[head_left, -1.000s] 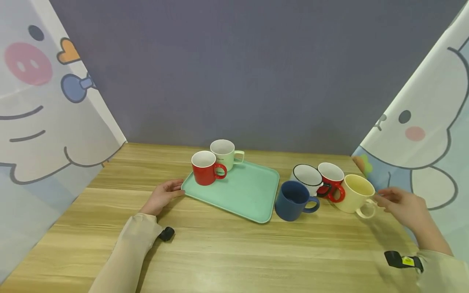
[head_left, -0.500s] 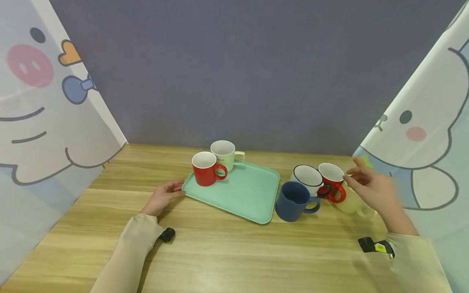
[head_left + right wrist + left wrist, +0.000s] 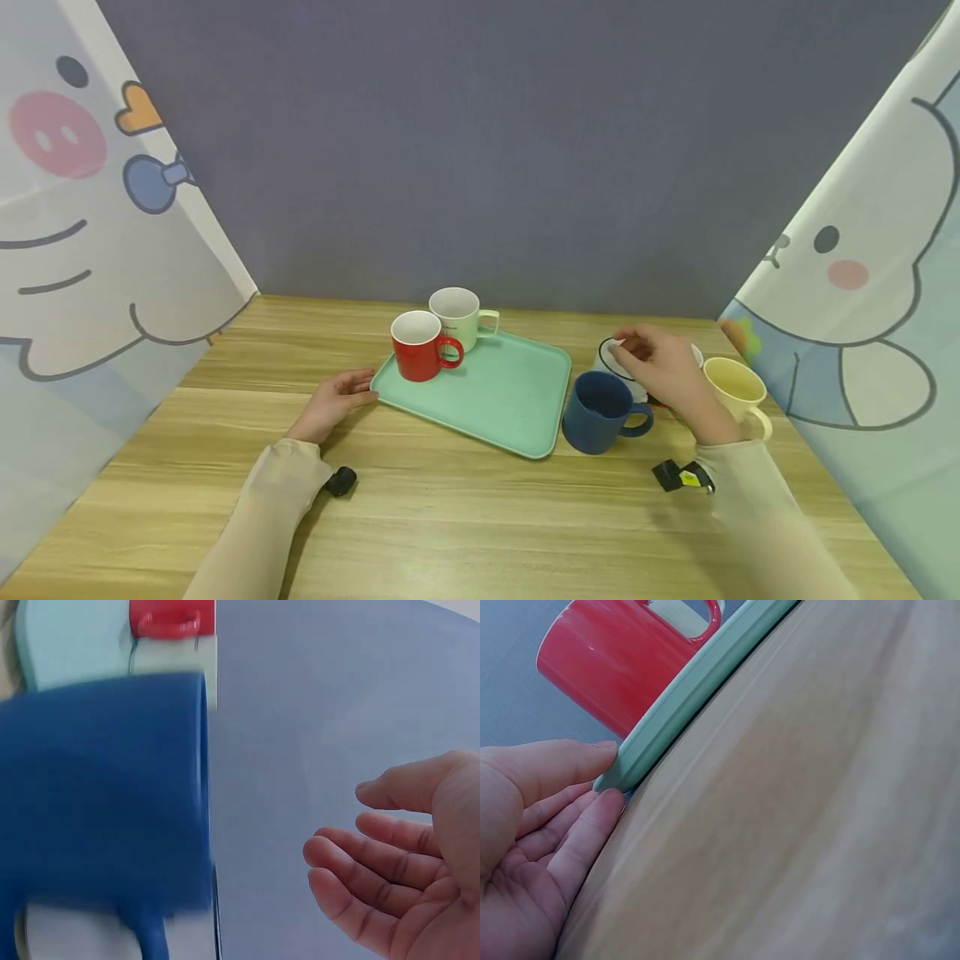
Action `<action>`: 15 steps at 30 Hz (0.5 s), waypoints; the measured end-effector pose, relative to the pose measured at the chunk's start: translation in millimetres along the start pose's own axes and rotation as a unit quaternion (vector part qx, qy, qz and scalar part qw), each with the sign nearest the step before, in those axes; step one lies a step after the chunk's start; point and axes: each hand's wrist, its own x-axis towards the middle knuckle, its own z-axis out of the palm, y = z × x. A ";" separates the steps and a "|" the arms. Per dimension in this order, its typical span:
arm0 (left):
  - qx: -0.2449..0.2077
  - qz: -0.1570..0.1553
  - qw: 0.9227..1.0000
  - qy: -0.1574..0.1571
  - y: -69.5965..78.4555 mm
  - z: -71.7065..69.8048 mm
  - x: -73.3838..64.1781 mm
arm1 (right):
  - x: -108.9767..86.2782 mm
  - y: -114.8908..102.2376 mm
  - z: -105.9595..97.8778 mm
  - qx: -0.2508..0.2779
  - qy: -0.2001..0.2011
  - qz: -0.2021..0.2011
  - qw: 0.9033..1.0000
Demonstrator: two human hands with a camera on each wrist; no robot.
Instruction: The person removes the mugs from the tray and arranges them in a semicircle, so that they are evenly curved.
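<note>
My left hand (image 3: pixel 333 406) pinches the left corner of a mint-green tray (image 3: pixel 510 392); in the left wrist view the thumb (image 3: pixel 577 761) lies on its rim and a fingertip is at its underside. On the tray stand a red mug (image 3: pixel 417 354) and a pale green mug (image 3: pixel 456 312). My right hand (image 3: pixel 663 367) is over a white mug with a black rim (image 3: pixel 611 358), its fingers loosely bent and holding nothing. It partly covers that mug and most of a second red mug behind it. A blue mug (image 3: pixel 596 417) stands just in front, close to the tray.
A yellow mug (image 3: pixel 733 383) stands at the far right of the wooden table (image 3: pixel 465 525), beside my right forearm. A grey wall (image 3: pixel 480 167) closes off the back, with cartoon-printed sheets (image 3: pixel 862 317) at both sides.
My right hand has moved left from beside the yellow mug, passing over it and the second red mug, to above the white mug. My left hand, the tray and the mugs stay put.
</note>
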 end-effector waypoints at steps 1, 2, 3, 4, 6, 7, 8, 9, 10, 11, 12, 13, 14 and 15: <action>0.001 0.000 1.000 -0.001 -0.7 -0.1 -0.1 | 2.4 -2.9 4.3 0.006 -0.004 -0.002 1.000; 0.000 -0.001 1.000 -0.001 -1.0 -0.1 -0.1 | 4.8 -6.2 8.4 0.013 -0.009 -0.004 1.000; 0.000 -0.001 1.000 -0.001 -1.6 -0.3 0.3 | 7.0 -9.3 12.4 0.018 -0.016 -0.003 1.000; 0.000 -0.001 1.000 -0.001 -1.9 -0.5 0.7 | 9.2 -11.8 17.1 0.024 -0.021 -0.005 0.999; 0.001 -0.001 1.000 -0.002 -2.2 -0.8 1.1 | 12.9 -17.0 26.0 0.032 -0.027 -0.011 0.999; 0.002 -0.001 1.000 -0.003 -2.0 -1.0 1.3 | 14.7 -19.2 30.3 0.036 -0.033 -0.014 0.999; 0.002 -0.002 1.000 -0.002 -1.5 -1.1 1.5 | 16.4 -21.8 34.7 0.039 -0.036 -0.018 0.998; 0.003 -0.004 1.000 -0.002 -1.5 -1.3 1.6 | 18.0 -24.2 38.8 0.041 -0.038 -0.023 0.998; 0.003 -0.005 1.000 -0.002 -1.5 -1.5 1.6 | 19.3 -26.7 42.7 0.045 -0.040 -0.028 0.998; 0.004 -0.006 1.000 -0.002 -1.8 -1.9 1.6 | 20.7 -29.2 46.2 0.049 -0.043 -0.032 0.997; 0.004 -0.007 1.000 -0.002 -2.0 -2.0 1.8 | 22.0 -32.1 49.6 0.054 -0.045 -0.036 0.997; 0.004 -0.008 1.000 -0.002 -2.4 -2.2 2.1 | 23.1 -34.8 52.6 0.058 -0.049 -0.040 0.996; 0.003 -0.009 1.000 0.000 -3.1 -2.4 2.6 | 24.2 -37.2 55.8 0.061 -0.051 -0.042 0.996; 0.006 -0.006 1.000 -0.002 -3.7 -2.5 2.9 | 25.3 -39.4 58.9 0.066 -0.054 -0.045 0.995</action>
